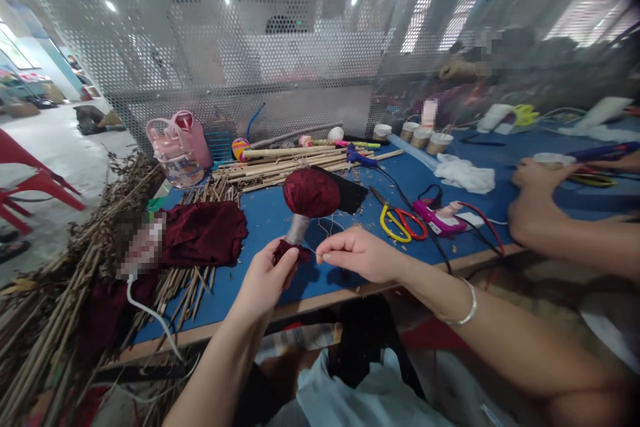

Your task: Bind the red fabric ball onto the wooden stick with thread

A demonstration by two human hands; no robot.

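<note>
My left hand (267, 273) grips the gathered lower end of a dark red cloth-covered bundle (311, 192) and holds it up over the blue table. The bundle has a rounded head, and its neck is wrapped in grey thread (299, 229). Just to the right, my right hand (363, 253) is closed in a pinch on a thin thread that runs toward the neck. Behind the round head lies a dark strip (353, 193). More dark red cloth (203, 233) rests on the table to the left.
Scissors with yellow and red handles (403, 223) lie right of my hands, beside a purple power strip (440, 217). Wooden sticks (280, 167) and a blue glue gun (360, 157) lie behind. Dry stalks (50, 340) cover the left edge. A co-worker's hands (540, 193) are at right.
</note>
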